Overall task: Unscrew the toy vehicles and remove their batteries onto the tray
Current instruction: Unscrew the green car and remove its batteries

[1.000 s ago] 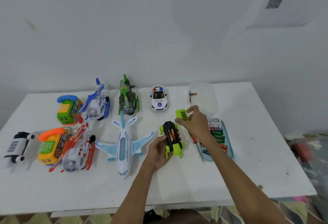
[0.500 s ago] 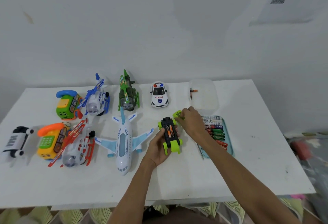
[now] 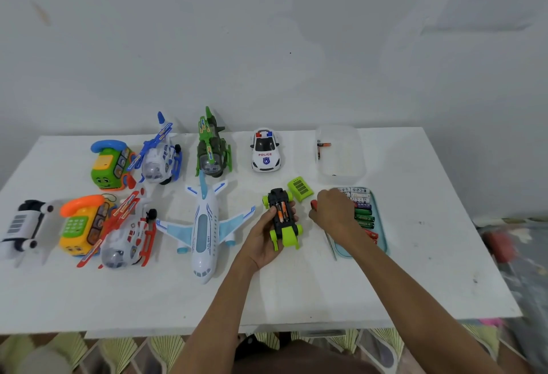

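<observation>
**Green car inverted in left hand, compartment open**

Left hand [image 3: 261,240] grips the toy car [image 3: 283,219] from its left side, thumb across the chassis, fingers wrapped underneath. The car is held belly-up over the table [image 3: 415,255], between the white airplane [image 3: 204,225] and the tray [image 3: 382,225]. Chassis black, wheels and rear lime green. The open bay shows 2 orange cells [image 3: 281,210] side by side. The green cover [image 3: 300,189] lies on the table just past the car's far end.

Right hand [image 3: 335,210] sits knuckles-up over the tray's left rim, fingers curled down; a red end [image 3: 313,203] shows at its thumb side. Cannot tell whether it grips. Loose batteries [image 3: 363,213] are lined up in the tray.
</observation>
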`<state>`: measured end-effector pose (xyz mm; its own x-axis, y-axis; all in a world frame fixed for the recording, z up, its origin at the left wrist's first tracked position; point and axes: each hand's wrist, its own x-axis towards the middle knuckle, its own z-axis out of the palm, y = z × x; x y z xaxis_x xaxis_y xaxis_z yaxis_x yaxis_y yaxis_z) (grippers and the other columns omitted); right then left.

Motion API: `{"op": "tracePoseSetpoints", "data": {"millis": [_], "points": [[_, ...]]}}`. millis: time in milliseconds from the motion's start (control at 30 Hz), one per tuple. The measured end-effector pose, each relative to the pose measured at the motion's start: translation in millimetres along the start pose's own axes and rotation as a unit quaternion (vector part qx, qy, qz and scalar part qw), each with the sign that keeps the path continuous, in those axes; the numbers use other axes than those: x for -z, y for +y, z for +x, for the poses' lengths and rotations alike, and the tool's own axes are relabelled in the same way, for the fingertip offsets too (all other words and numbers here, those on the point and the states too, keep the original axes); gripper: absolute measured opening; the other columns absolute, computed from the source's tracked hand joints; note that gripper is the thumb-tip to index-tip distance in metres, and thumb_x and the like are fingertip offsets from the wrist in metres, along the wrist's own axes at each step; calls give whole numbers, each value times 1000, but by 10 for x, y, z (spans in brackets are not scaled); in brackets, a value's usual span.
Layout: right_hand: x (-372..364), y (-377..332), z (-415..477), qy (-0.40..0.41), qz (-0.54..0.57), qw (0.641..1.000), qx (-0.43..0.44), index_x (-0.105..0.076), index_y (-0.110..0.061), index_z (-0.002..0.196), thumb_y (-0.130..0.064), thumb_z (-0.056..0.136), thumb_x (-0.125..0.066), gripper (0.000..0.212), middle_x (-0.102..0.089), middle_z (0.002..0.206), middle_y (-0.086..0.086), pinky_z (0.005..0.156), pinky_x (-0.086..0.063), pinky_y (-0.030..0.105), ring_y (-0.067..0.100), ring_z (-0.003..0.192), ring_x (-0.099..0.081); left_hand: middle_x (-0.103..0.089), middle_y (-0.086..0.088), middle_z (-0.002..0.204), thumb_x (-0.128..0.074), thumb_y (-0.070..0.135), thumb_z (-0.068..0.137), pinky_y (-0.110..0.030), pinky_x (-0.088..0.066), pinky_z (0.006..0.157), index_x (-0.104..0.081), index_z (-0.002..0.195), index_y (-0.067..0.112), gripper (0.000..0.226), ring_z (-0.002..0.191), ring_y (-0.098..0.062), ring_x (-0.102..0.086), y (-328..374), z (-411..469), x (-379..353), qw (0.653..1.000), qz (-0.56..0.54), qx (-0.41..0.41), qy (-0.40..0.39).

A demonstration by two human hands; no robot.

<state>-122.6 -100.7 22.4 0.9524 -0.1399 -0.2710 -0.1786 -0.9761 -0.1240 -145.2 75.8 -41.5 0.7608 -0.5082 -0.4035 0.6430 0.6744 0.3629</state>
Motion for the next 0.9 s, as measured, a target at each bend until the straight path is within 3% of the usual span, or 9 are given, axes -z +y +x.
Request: {"op": "tracePoseSetpoints", "data": {"millis": [133,233,300,367,433,533,700,900], "points": [[121,114,61,23,84,996,-2,-54,-1,114,-36,102,-50,37,-59,109,20,67,-42,33,33,96,-61,-68,-17,118,-96,28,67,-40,-61,87,-50,146,-1,96,101,-27,-70,-1,6,12,1000,-1,-5,1],[213,188,107,63,232,971,-9,-45,-4,115,-37,104,-47,35,-63,102,24,64,-56,40,34,80,-68,-69,-17,115,-99,27,63,-40,-62,85,-61,137,-1,87,98,-27,-72,1,12,8,1000,6,-1,-5],[305,182,62,100,350,932,0,-43,-7,115,-31,105,-47,26,-67,98,21,60,-60,36,28,71,-71,-71,-16,113,-100,27,59,-40,-62,85,-70,127,1,79,96,-26,-73,-1,15,12,1000,19,2,-5],[398,139,-35,137,472,871,12,-44,-8,116,-25,106,-48,20,-69,94,19,60,-60,28,24,69,-73,-71,-15,112,-101,29,57,-40,-62,85,-71,125,1,79,95,-25,-73,-3,14,10,1000,29,1,-6],[486,75,-167,164,553,816,21,-45,-7,117,-19,104,-50,18,-71,90,17,66,-62,32,25,68,-75,-72,-14,111,-102,30,55,-40,-62,84,-72,122,2,79,94,-24,-73,-9,12,8,999,43,1,-7],[522,-17,-324,181,602,776,49,-45,-6,115,-10,101,-53,17,-72,88,15,71,-62,36,27,71,-75,-73,-13,112,-102,31,52,-39,-62,85,-75,119,3,77,94,-23,-73,-16,17,10,998,62,4,-8],[402,-103,-413,197,556,800,114,-42,-8,120,-10,103,-48,18,-73,90,4,78,-62,45,16,80,-76,-74,-10,112,-100,34,57,-36,-60,89,-77,118,6,70,96,-21,-73,-15,17,15,996,84,9,-20],[355,-142,-421,189,527,815,146,-40,-11,120,-14,105,-45,16,-72,92,2,79,-62,41,13,80,-75,-73,-11,114,-98,35,60,-36,-60,90,-76,120,6,71,97,-22,-72,-17,29,32,995,96,12,-16]]}}
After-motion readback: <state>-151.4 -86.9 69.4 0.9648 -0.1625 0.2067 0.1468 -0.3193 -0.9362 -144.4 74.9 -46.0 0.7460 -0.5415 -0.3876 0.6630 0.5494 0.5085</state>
